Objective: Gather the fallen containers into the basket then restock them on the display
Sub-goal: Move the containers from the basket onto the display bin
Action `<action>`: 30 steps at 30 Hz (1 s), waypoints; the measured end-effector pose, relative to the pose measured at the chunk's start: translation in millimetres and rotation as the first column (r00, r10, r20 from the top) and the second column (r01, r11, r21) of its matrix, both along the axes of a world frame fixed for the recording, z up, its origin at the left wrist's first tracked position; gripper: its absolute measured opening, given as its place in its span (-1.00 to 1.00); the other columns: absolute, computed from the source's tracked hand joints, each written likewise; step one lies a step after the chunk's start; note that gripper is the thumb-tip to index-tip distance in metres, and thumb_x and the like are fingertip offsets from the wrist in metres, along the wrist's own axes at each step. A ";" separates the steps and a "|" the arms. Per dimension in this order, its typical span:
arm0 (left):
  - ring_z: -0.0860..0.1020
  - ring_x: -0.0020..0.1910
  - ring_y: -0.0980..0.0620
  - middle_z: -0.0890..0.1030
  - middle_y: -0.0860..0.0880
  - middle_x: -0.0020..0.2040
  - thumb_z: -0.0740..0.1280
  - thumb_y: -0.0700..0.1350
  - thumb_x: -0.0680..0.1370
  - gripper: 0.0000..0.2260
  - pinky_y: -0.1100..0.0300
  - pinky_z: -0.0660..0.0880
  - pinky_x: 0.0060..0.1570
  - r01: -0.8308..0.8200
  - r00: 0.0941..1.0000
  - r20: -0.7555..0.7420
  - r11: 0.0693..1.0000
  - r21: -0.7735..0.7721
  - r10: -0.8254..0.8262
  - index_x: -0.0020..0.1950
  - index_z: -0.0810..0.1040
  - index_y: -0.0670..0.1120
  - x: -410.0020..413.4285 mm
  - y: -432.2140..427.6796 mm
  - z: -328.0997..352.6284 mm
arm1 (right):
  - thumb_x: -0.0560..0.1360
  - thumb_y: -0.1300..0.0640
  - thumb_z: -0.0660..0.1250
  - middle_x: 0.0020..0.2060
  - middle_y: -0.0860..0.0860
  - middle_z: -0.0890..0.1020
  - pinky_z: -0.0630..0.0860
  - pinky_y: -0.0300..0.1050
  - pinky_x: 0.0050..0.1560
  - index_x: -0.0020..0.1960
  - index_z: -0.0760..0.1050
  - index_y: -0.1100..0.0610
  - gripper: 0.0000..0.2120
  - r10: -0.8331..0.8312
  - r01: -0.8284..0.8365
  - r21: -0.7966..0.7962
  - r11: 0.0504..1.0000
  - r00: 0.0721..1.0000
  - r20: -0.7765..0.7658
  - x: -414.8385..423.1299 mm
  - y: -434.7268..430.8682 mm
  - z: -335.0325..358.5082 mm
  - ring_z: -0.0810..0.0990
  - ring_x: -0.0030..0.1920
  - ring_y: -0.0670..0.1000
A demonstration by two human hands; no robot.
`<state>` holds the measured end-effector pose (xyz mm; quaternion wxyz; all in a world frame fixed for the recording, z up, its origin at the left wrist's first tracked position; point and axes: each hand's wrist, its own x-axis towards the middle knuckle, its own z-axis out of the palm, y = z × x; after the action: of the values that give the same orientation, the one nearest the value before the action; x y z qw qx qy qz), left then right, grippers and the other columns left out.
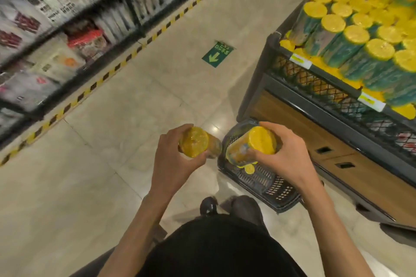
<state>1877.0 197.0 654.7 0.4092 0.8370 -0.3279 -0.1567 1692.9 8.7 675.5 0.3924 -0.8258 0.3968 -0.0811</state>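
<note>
My fingers [176, 129] wrapped one yellow-lidded container [194, 141] in my left hand [171, 162]; my right hand [288, 157] gripped a second container [258, 141] above the basket [272, 186].

Green floor sign [217, 54], frame centre: pale arrow pointing down-frame, one line of characters above it, too blurred to read. Display [292, 119] front rail, right of frame: first tag [300, 60] and second tag [371, 101], yellow-and-white, print illegible. Shelf packages [56, 7], upper left: dark lettering, motion-smeared, unreadable. Left container [193, 141] and right container [262, 140], lower centre: label print not legible.
</note>
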 end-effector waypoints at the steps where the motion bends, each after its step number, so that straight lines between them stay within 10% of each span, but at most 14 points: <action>1: 0.45 0.15 0.10 0.49 0.20 0.20 0.41 0.29 0.26 -0.34 0.02 0.55 0.04 -0.009 1.000 0.005 1.000 -0.005 0.009 0.33 0.44 0.14 8.1 2.8 4.5 | 0.28 -0.15 0.55 0.15 -0.18 0.51 0.47 -0.11 0.13 0.34 0.45 -0.11 -0.33 0.002 -0.002 0.002 1.000 1.000 0.014 7.7 0.9 2.1 0.48 0.16 -0.08; 30: 0.45 0.14 0.11 0.48 0.18 0.20 0.38 0.38 0.27 -0.32 0.08 0.58 0.00 0.331 0.941 0.092 0.941 -0.068 -0.325 0.32 0.42 0.13 314.8 -265.4 38.8 | 0.25 -0.17 0.57 0.11 -0.09 0.61 0.51 -0.11 0.07 0.28 0.53 -0.04 -0.36 -0.316 0.326 -0.116 0.938 0.944 0.099 274.4 -211.9 27.2 0.55 0.09 -0.06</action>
<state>2191.8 -68.4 693.5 0.3983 0.7586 -0.4849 -0.1755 1967.3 -203.2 702.7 0.3342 -0.7700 0.5044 -0.2025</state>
